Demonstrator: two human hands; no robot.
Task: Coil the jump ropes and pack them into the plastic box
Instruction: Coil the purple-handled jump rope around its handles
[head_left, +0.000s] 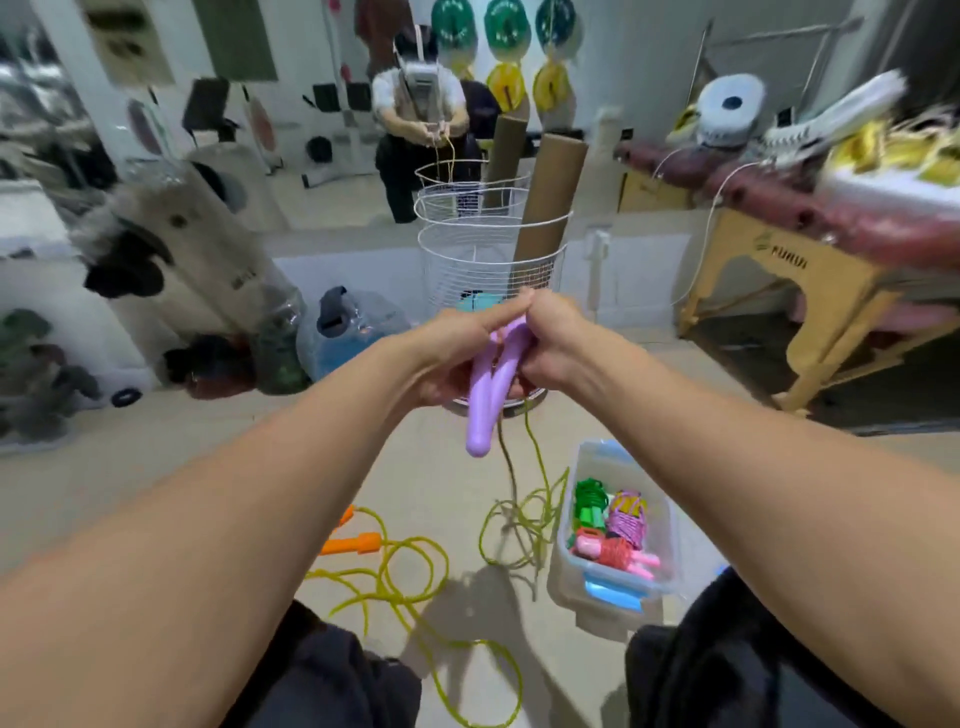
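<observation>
**Two purple handles held mid-frame**

Both my hands meet at the centre of the frame: my left hand (457, 353) and my right hand (550, 343) curl around the two purple jump-rope handles (488, 384), which point downward. Their yellow-green cord (524, 499) hangs to a loose tangle on the floor. At lower right sits the clear plastic box (571, 577) (blue latches), holding coiled green, pink and red ropes (618, 525). An orange-handled yellow rope (395, 577) sprawls at lower centre.
</observation>
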